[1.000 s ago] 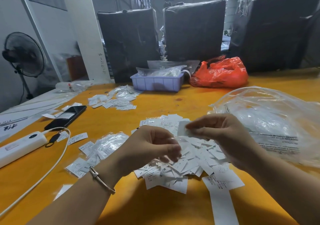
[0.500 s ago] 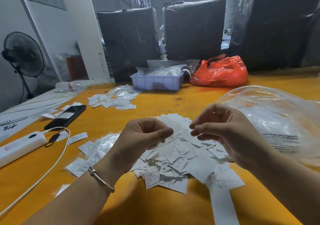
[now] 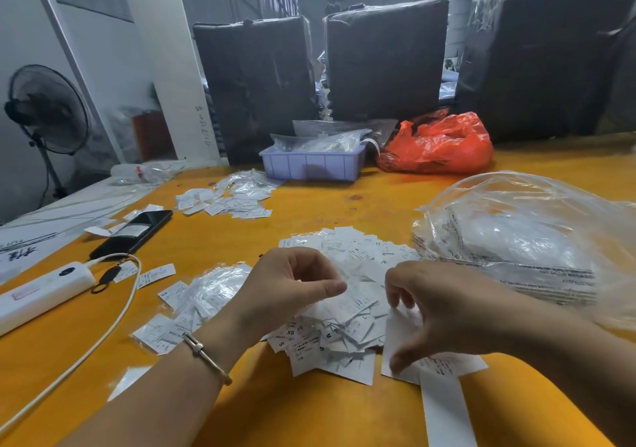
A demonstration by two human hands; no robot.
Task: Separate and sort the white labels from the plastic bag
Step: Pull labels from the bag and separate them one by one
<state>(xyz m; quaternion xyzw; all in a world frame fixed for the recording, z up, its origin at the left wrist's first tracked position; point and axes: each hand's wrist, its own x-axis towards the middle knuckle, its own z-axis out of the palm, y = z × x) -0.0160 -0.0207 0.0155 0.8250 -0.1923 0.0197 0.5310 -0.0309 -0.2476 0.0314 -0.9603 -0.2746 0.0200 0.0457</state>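
A heap of small white labels (image 3: 344, 340) lies on the yellow table in front of me. My left hand (image 3: 289, 288) hovers over the heap's left side, its thumb and curled fingers pinching a white label (image 3: 354, 304). Over the heap's right edge my right hand (image 3: 447, 312) is lowered, fingers and thumb spread apart, fingertips touching the labels. Just right of the hands lies a big clear plastic bag (image 3: 537, 240), crumpled. A small clear bag with labels (image 3: 213, 288) sits left of the heap.
More labels (image 3: 227, 200) are spread further back. Behind them stand a purple tray (image 3: 309, 168) and a red bag (image 3: 440, 144). A phone (image 3: 134, 233), a white power strip (image 3: 41, 295) and its cable lie at left. A long white strip (image 3: 444, 408) lies near the front edge.
The hands held one label between them above the heap. The right hand has since let go and dropped to the heap's right edge; the left hand has lowered a little.
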